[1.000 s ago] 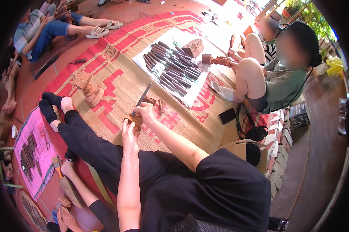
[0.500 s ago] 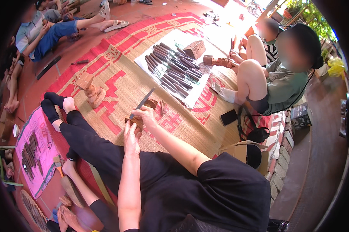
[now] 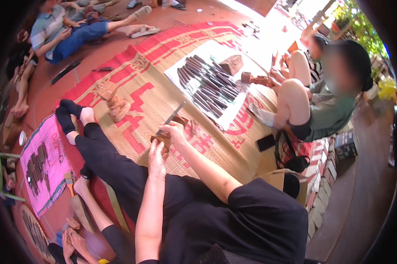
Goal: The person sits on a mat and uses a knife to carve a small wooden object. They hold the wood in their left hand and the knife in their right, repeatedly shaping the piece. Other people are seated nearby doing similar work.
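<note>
Harsh white glare toward upper right, black fisheye rim, edges possibly soft.

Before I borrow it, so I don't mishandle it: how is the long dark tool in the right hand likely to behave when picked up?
The long dark tool is probably stiff: it juts from the right hand without visible bend. Its narrow, flattish shape suggests it would resist rolling.

Red Motifs on a Tan Woven Straw Mat (image 3: 163, 94)

Stepped red figures and red bands pattern the mat. The small wooden block (image 3: 162, 139) is orange-brown, the long flat file (image 3: 174, 113) dark grey. Slim tools (image 3: 211, 81) show dark-brown handles against a white rectangular sheet (image 3: 230, 115); a rectangular cloth (image 3: 56, 175) is bright pink. One short-sleeved shirt (image 3: 251, 215) is plain black, another person's top (image 3: 315, 72) black-and-white striped.
</note>
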The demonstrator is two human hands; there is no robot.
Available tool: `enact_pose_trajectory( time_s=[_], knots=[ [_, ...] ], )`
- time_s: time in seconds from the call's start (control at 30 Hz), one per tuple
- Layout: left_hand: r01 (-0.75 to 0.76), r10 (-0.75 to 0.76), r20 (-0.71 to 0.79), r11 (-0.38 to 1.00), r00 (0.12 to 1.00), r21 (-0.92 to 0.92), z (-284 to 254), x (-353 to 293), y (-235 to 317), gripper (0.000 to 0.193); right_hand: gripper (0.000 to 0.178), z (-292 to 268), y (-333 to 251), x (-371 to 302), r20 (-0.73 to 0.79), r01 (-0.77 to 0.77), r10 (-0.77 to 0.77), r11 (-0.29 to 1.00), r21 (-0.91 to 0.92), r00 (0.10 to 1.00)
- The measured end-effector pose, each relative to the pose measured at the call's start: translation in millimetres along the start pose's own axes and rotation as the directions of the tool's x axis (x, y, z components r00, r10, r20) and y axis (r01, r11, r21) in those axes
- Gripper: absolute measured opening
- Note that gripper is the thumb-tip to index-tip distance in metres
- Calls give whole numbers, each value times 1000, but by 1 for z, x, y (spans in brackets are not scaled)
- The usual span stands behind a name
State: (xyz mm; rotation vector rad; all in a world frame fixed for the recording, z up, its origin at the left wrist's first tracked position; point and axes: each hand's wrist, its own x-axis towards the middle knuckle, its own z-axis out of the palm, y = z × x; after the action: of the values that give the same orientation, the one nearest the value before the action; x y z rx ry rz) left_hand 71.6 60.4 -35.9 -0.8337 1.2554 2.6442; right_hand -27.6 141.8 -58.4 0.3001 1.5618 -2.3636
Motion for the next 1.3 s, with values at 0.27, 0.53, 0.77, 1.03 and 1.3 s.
enact_pose_trajectory(
  time_s=[0.27,0.53,0.77,1.03,1.3],
  knots=[
    [0,0,3,999,1000,37,0,-2,1,62,7,2,-3,-7,14,33,-31,992,-119,999],
    [3,-3,-32,1000,999,6,4,-4,2,62,7,-9,2,-1,-2,51,-51,999,-7,999],
    [7,-6,-28,999,1000,34,1,-2,1,63,14,-16,9,-1,-77,103,-109,992,-78,991],
    [10,-9,-48,1000,999,24,7,-8,5,63,17,-12,5,-8,-29,46,-44,997,68,999],
    [4,-4,-33,1000,999,13,4,-4,2,58,18,-11,4,-9,-2,19,-19,998,-59,1000]
  ],
)
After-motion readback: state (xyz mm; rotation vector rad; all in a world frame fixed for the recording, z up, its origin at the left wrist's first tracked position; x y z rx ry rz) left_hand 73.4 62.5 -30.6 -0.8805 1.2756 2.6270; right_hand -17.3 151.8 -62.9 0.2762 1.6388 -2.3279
